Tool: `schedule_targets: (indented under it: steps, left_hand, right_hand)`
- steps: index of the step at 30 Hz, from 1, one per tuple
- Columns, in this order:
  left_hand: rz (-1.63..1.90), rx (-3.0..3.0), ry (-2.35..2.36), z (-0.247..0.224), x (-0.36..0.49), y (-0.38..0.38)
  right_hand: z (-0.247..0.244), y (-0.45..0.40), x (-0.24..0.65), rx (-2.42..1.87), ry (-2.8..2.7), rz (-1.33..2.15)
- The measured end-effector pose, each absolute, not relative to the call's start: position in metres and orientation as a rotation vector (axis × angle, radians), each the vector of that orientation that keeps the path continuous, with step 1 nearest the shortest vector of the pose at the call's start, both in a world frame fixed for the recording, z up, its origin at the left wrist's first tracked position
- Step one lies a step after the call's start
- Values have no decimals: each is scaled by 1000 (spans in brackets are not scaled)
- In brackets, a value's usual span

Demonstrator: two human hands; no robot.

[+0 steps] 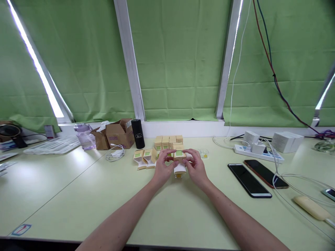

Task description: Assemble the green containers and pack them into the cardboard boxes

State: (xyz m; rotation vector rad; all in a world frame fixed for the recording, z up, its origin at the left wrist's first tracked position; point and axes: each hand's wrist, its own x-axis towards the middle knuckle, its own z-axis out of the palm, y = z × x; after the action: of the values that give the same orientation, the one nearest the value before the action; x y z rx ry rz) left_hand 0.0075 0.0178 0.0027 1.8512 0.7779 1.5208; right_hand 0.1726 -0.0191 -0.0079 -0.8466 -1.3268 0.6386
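Observation:
A small tan cardboard box [179, 153] with a green panel on top is held between my two hands. My left hand [164, 166] grips its left side, thumb near the front edge. On the opposite side, the fingers and thumb of my right hand [195, 168] close on it. A white flap [180, 168] hangs from the box toward me, and a small clear piece with yellow in it [178, 176] shows just below. Left of my hands stand two similar boxes with flaps folded out, one box [140, 159] and another box [150, 158]. What is inside the held box is hidden.
Behind my hands stand several tan boxes [165, 142]. Clear plastic pieces [204, 153] lie right of them. A black cylinder [138, 134], a brown carton [119, 134] and a purple bottle [85, 136] line the back. Two phones [250, 180] and a power strip [258, 153] are at right.

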Motion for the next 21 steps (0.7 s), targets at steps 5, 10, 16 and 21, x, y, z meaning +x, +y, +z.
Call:
schedule_targets:
  steps: [5, 10, 16, 21]
  left_hand:
    - [1503, 1867, 793, 4, 7, 16]
    - [1461, 1892, 763, 6, 4, 13]
    - [1311, 1845, 571, 8, -1, 10]
    - [1195, 1915, 537, 3, -1, 14]
  right_hand:
    - [-8, -19, 173, -829, -1323, 655]
    - [-7, -20, 174, -829, -1319, 662]
    - [-7, -18, 176, -807, -1282, 680]
    - [-9, -15, 178, -809, -1240, 680]
